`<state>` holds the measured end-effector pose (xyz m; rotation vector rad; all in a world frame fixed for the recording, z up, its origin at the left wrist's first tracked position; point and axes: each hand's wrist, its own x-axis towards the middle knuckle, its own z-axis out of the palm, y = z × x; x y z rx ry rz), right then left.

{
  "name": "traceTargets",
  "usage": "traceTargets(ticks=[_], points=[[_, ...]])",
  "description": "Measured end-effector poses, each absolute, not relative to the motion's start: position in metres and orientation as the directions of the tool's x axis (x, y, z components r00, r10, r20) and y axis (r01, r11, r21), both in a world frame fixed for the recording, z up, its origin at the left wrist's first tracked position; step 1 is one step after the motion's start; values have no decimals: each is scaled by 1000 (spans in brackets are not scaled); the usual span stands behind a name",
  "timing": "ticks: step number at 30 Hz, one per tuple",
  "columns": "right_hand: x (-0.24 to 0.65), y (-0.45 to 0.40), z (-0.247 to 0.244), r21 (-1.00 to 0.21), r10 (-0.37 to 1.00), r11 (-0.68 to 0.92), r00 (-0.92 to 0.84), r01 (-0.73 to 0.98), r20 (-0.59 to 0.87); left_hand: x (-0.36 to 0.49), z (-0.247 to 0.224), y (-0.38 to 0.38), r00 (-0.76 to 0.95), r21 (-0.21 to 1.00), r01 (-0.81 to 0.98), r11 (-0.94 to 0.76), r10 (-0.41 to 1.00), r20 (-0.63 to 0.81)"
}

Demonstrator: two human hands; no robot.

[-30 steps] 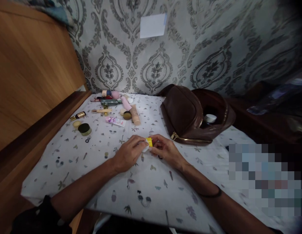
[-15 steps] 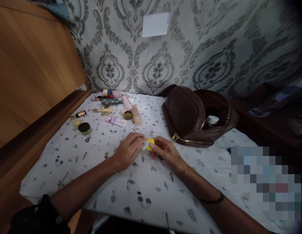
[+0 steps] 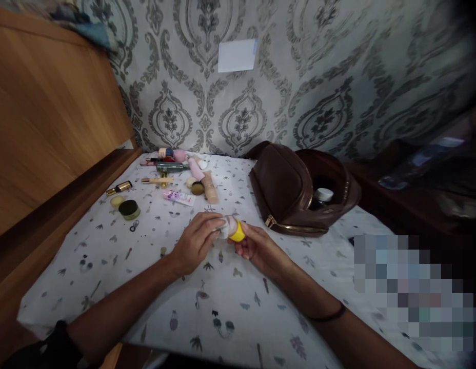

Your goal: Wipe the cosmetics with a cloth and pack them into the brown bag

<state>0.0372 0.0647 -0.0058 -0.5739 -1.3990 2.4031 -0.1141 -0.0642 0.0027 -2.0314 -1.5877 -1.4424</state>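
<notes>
Over the middle of the patterned cloth, my right hand [image 3: 263,250] pinches a small container [image 3: 238,232] with a yellow body and a pale end. My left hand [image 3: 195,242] is closed on a crumpled white wipe [image 3: 223,229], which touches the container's pale end. Its fingers hide part of the wipe. Beyond my left hand lie a pink-and-white tube [image 3: 179,198] and a beige tube [image 3: 210,188]. Farther left sits a dark-lidded round jar [image 3: 129,209].
A brown leather bag [image 3: 284,179] stands open at the right, with a white-capped bottle [image 3: 323,196] inside. Several cosmetics, among them a green bottle [image 3: 172,167], cluster at the back left. A wooden panel [image 3: 53,92] borders the left side; the patterned wall [image 3: 245,107] rises behind.
The container has tilted in my fingers, and more of its pale end shows beside the wipe. The whole view has shifted slightly. Both hands keep their hold.
</notes>
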Motion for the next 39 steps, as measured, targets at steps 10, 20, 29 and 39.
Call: traceTargets(ticks=[10,20,29,39], points=[[37,64,-9,-966,531,-206,-847,-155,23,-115,2,-62,-403,967,239,-90,897,183],[44,68,-16,-703,435,703,-718,-106,543,-108,-2,-55,-291,947,-289,141,929,-228],[44,62,-15,-776,515,625,-700,-87,494,-108,-5,-59,-255,919,-370,132,937,-237],[88,98,78,-885,697,437,-562,-159,445,-113,-3,-61,-302,990,-96,104,944,-129]])
